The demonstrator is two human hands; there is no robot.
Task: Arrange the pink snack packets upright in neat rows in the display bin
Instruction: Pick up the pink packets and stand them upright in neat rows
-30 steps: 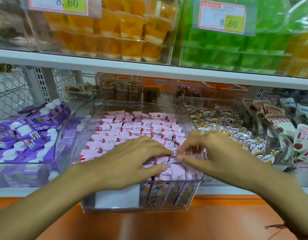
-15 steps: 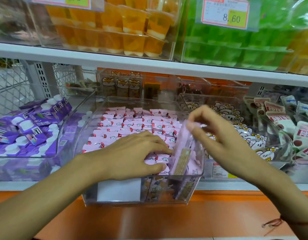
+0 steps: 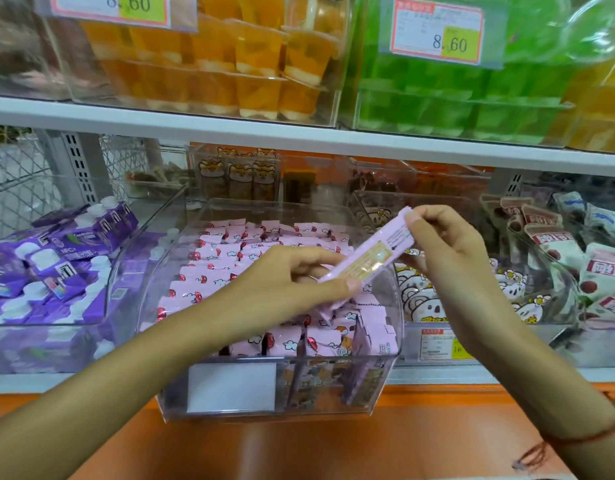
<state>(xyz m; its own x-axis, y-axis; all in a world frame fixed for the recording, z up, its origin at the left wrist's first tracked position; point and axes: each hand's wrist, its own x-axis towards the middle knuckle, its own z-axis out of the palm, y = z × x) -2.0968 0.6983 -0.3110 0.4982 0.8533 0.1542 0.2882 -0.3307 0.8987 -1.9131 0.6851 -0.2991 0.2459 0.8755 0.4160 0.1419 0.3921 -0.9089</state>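
A clear display bin stands at the shelf front, filled with several rows of upright pink snack packets. One long pink packet is held above the bin's right side, tilted with its upper end to the right. My right hand pinches its upper end. My left hand grips its lower end between thumb and fingers. At the front right of the bin some packets lean unevenly.
A bin of purple cartons sits to the left. To the right are bins of cartoon-print packets and white-and-red packets. The upper shelf holds orange and green jelly cups. An orange ledge runs below.
My right hand has pulled one pink packet out of the bin's front right and lifted it. My left hand left the rows and took hold of the packet's lower end.
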